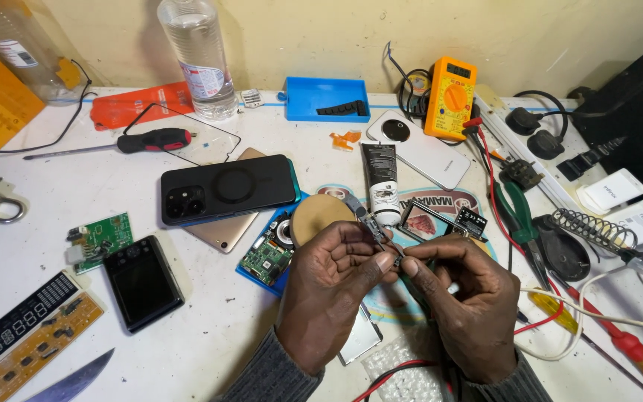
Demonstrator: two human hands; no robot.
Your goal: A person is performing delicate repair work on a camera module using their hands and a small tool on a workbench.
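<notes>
My left hand (329, 286) and my right hand (466, 298) meet over the middle of the white table (210, 327). Together they pinch a small metal part with a thin grey flex strip (370, 219) that sticks up between the fingertips. Just beyond the fingers lie an opened phone with a green circuit board (268, 257), a round tan disc (320, 216), a black-and-white glue tube (382, 182) and a small phone frame (429, 221). A black phone (226, 188) lies to the left on a gold one.
A yellow multimeter (449, 97), blue tray (327, 98), white phone (422, 149), water bottle (199, 56) and red-handled screwdriver (150, 140) lie at the back. Circuit boards (35, 331), a small black device (143, 281) and a knife blade (72, 383) lie left; pliers (519, 219), soldering stand (593, 231) and cables right.
</notes>
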